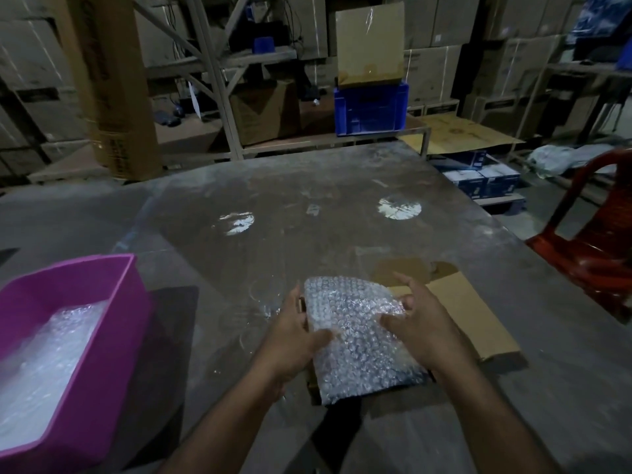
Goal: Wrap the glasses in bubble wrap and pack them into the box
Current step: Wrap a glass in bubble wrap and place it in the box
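Over the open cardboard box point(472, 313) on the dusty surface point(307, 206), the left hand point(290, 340) and right hand point(420, 323) hold a bubble-wrapped bundle point(355, 336), fingers curled round its sides; a loose grip could let the wrap unroll.

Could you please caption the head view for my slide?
Both hands hold a bubble-wrap bundle over the cardboard box.
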Tool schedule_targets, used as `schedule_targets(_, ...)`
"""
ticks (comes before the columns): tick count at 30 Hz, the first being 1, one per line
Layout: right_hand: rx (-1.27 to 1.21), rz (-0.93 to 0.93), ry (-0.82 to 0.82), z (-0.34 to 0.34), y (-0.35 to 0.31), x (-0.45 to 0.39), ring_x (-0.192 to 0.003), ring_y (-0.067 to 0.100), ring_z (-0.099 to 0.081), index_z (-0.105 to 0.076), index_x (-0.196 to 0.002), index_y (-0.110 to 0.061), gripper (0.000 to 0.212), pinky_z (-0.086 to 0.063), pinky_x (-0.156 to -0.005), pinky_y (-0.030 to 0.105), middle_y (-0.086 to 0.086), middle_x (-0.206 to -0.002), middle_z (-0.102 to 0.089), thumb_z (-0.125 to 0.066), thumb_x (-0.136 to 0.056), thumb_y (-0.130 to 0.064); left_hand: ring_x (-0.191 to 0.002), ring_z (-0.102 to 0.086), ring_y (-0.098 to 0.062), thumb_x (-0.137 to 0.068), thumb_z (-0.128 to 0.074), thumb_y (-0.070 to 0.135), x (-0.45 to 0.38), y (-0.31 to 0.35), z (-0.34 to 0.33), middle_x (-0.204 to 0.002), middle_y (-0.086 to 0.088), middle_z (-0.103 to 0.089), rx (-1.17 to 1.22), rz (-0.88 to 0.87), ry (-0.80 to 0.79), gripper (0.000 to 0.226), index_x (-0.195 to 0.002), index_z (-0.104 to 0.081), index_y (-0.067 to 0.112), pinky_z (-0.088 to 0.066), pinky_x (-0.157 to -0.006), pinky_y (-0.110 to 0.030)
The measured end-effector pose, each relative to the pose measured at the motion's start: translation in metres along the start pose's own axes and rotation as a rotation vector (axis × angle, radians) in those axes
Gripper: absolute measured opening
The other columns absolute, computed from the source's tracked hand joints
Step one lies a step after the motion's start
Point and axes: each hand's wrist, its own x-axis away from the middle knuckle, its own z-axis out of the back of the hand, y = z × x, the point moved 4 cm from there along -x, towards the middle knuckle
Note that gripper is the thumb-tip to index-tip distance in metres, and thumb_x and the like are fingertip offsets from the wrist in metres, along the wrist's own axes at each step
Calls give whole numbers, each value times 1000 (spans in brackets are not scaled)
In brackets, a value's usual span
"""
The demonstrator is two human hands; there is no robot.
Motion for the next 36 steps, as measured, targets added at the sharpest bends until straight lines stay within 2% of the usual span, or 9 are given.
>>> schedule_targets(4,81,111,34,2,-10,0,-120,11,-55,-58,-135,-37,57,-51,-93,32,-7,-133,-60,-77,-88,-13,-90,-75,-13,-85,-73,-9,-5,4,4,-110,-4,-76,-36,-85,38,62,-135,-56,23,-58,-69,-26)
schedule_targets(6,1,136,21,4,-15,1,-125,7,-47,-65,-123,-39,45,-45,-99,30,-13,-136,-58,-75,-89,-10,-83,-72,-9,-86,-76,0,-8,8,9,-109,-3,-76,-42,-116,65,50,-124,-67,32,-54,-69,-25)
schedule_targets(9,-205,115,-89,4,-18,2,-137,11,-42,-69,-116,-41,40,-41,-112,40,-11,-144,-54,-76,-88,-14,-97,-68,-12,-90,-73,4,-10,13,11,-120,-1,-74,-19,-141,72,40,-113,-74,37,-52,-79,-30)
schedule_targets(14,-370,22,-177,0,-15,-5,-125,23,-57,-72,-113,-44,37,-51,-94,40,-3,-137,-62,-80,-77,-39,-97,-71,-9,-91,-64,-11,-8,25,7,-118,5,-75,19,-182,-36,45,-121,-70,21,-57,-79,-27)
schedule_targets(20,-520,37,-90,5,-14,-10,-110,14,-66,-77,-110,-26,37,-54,-85,26,-2,-128,-69,-77,-82,-2,-86,-69,0,-89,-63,-14,-5,36,10,-112,11,-76,6,-269,-100,53,-130,-62,20,-55,-77,-19)
schedule_targets(24,-511,105,-59,9,-24,-8,-108,4,-68,-75,-110,-25,38,-56,-90,25,-6,-124,-70,-76,-83,3,-91,-71,-3,-89,-72,6,-5,44,12,-103,4,-78,3,-329,-39,39,-126,-67,18,-53,-73,-16)
schedule_targets(28,-512,123,-65,9,-31,-10,-105,7,-68,-74,-114,-26,42,-56,-84,23,-6,-119,-71,-84,-73,-20,-91,-70,-6,-89,-73,9,-9,51,15,-105,6,-78,13,-423,106,19,-105,-76,18,-53,-75,-19)
schedule_targets(31,-541,139,-23,9,-32,-13,-101,-3,-66,-75,-111,-23,37,-52,-72,14,-12,-115,-73,-81,-75,-28,-95,-68,-3,-88,-74,1,-9,54,14,-108,8,-77,-13,-441,85,27,-110,-73,16,-55,-79,-19)
schedule_targets(36,-505,144,-3,9,-24,-19,-119,10,-63,-77,-108,-25,30,-53,-93,28,-7,-122,-72,-80,-82,-10,-109,-67,-3,-85,-77,4,-9,54,14,-123,8,-72,-49,-443,55,42,-122,-71,22,-54,-84,-19)
